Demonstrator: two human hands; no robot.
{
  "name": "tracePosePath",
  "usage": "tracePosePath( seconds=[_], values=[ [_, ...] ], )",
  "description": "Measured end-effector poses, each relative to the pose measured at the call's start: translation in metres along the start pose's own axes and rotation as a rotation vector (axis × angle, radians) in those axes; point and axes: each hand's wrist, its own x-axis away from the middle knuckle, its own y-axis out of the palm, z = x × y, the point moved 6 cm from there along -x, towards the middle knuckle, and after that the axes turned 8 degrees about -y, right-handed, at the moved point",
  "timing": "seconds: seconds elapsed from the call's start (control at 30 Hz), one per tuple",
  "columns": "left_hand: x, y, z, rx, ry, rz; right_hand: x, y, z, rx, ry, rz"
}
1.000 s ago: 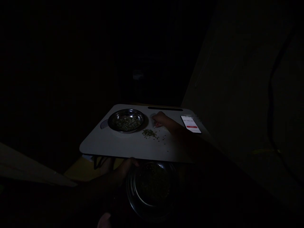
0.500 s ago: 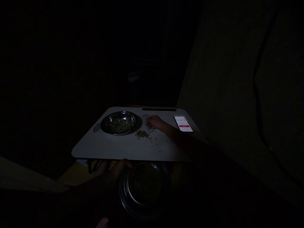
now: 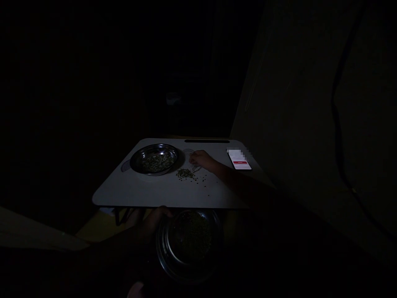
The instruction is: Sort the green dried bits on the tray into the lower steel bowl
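My left hand point(image 3: 157, 217) is closed on the rim of a metal bowl point(image 3: 164, 256) below the table's near edge. Small greenish grains point(image 3: 197, 236) lie in that bowl, dim in the dark. Over the white table, my right hand point(image 3: 200, 159) has its fingers curled together; whatever they hold is hidden. Just in front of it sits a small pile of greenish grains point(image 3: 185, 174), with a few scattered to the right. A pale, clear-looking shape point(image 3: 188, 152) shows beside my fingers. Left of them stands a second metal bowl point(image 3: 136, 163) holding pale green pieces point(image 3: 158, 162).
The small white table point(image 3: 124, 192) has a dark slot point(image 3: 206, 141) along its far edge. A lit phone point(image 3: 240, 159) lies at its right. A wall with a dark cable point(image 3: 335, 111) rises on the right. Most surroundings are black.
The view has shifted slightly, so the table sits a little higher in the picture. My right hand has turned a little over the same spot; my left hand keeps its hold on the bowl.
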Motion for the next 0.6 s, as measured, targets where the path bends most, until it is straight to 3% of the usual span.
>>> tracePosePath(
  seconds=[0.33, 0.6],
  values=[
    [-0.004, -0.002, -0.002, -0.001, -0.007, 0.043, -0.012, 0.005, 0.003, -0.125, -0.065, 0.032],
    [-0.001, 0.002, 0.002, -0.032, -0.016, 0.026, -0.005, 0.01, -0.007, -0.195, 0.006, 0.03]
  ],
)
